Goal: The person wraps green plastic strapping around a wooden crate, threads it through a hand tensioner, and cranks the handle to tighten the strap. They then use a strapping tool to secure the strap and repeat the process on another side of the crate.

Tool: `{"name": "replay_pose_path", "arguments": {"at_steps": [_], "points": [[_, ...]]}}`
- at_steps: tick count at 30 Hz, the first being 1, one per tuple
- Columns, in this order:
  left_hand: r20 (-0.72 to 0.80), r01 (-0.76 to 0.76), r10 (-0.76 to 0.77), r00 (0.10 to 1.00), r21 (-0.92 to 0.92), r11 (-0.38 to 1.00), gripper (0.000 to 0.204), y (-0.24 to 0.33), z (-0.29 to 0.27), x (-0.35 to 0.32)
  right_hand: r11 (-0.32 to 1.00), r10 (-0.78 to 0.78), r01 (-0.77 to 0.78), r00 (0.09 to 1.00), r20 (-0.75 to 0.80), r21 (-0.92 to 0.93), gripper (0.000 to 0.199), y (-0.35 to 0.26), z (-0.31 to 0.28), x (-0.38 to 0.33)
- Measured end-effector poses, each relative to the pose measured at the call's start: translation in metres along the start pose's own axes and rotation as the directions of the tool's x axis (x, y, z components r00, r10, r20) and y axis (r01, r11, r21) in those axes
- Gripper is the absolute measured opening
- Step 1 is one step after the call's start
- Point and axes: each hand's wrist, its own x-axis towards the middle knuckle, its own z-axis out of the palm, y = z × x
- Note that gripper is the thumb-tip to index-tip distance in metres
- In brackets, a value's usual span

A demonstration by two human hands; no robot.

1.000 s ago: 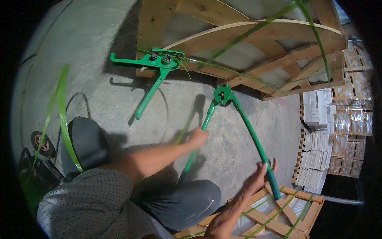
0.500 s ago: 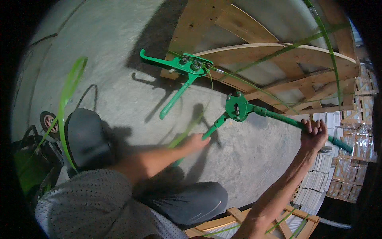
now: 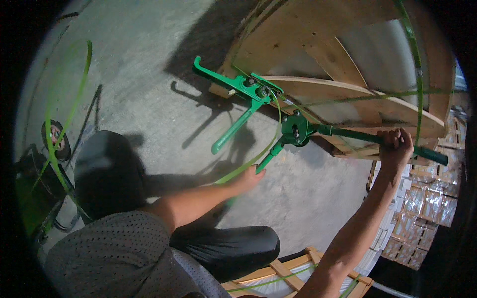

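Observation:
Both my hands grip a green long-handled strapping sealer (image 3: 295, 128). My left hand (image 3: 248, 180) is closed round its lower-left handle, and my right hand (image 3: 397, 146) wraps the other handle near its end. The two handles are spread wide apart. The sealer's head is beside a green strap (image 3: 348, 100) on a wooden crate (image 3: 318, 25); whether its jaws touch the strap, I cannot tell. Just left of the head, a green strap tensioner (image 3: 256, 92) hangs on the strap at the crate's edge, untouched. A small silvery seal (image 3: 289, 103) shows between the two tools.
A loose loop of green strap (image 3: 82, 84) arches at the left near a small wheel (image 3: 56, 140). Another wooden crate (image 3: 283, 273) stands close by my knee at the bottom. Film-wrapped stacks (image 3: 427, 213) stand at the right. Grey concrete floor (image 3: 318, 198) lies below.
The sealer's head has come nearer to the tensioner and the crate, with both hands still on its handles. The loose strap loop at the left has swung. The view has shifted slightly.

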Motion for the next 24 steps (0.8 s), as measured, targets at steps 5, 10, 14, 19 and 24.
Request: {"name": "replay_pose_path", "arguments": {"at_steps": [5, 10, 14, 19, 24], "points": [[-0.035, -0.060, 0.067, 0.997, 0.166, 0.984, 0.037, -0.012, 0.002, 0.011, 0.995, -0.066, 0.064, 0.998, -0.020, -0.082, 0.020, -0.002, 0.024, -0.002], [-0.199, -0.244, 0.263, 0.944, 0.114, 0.963, 0.028, -0.027, 0.015, 0.013, 0.992, -0.077, 0.061, 0.985, -0.153, -0.109, 0.020, -0.003, 0.047, 0.000], [-0.278, -0.240, 0.259, 0.925, 0.102, 0.965, 0.027, -0.029, 0.017, 0.019, 0.991, -0.083, 0.084, 0.996, 0.011, -0.103, 0.024, -0.005, 0.053, -0.002], [-0.017, -0.043, 0.043, 0.999, -0.009, 0.999, 0.036, -0.037, 0.015, 0.039, 0.998, -0.034, 0.042, 0.985, 0.171, -0.047, 0.026, -0.001, 0.056, 0.008], [-0.021, -0.128, 0.131, 0.991, 0.116, 0.985, 0.037, -0.039, 0.023, 0.046, 0.994, -0.064, 0.077, 0.983, 0.171, -0.072, 0.025, 0.004, 0.060, 0.020]]}}
